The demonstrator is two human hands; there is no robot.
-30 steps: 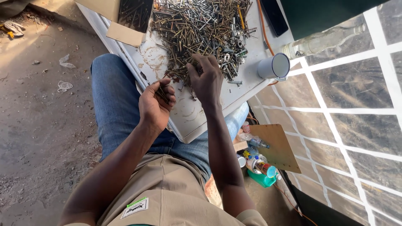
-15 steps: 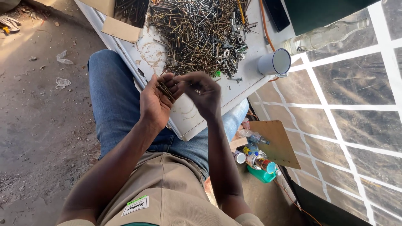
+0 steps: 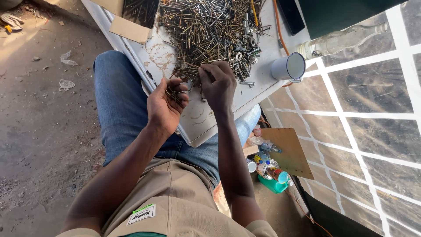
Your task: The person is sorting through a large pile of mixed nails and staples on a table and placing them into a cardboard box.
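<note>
Since the earlier frame, right hand [image 3: 219, 83] has parted from left hand [image 3: 165, 104] and gone back to the near edge of the nail heap [image 3: 210, 30].

Left hand: palm up, fingers curled in a loose cupped grip around a small bundle of dark nails [image 3: 172, 93], held over the front edge of the white surface [image 3: 206, 120].

Right hand: knuckles up, fingertips drawn together on loose nails at the heap's edge; whether one is actually pinched cannot be told.

Nail heap: mixed nails, screws and bolts, covering the far half of the surface.

White cup [image 3: 288, 66]: at the surface's right edge, just beside the heap.

Clear glass bottle [image 3: 342, 40]: lying on its side beyond the cup.

Cardboard piece [image 3: 129, 28]: at the surface's left far edge.
</note>
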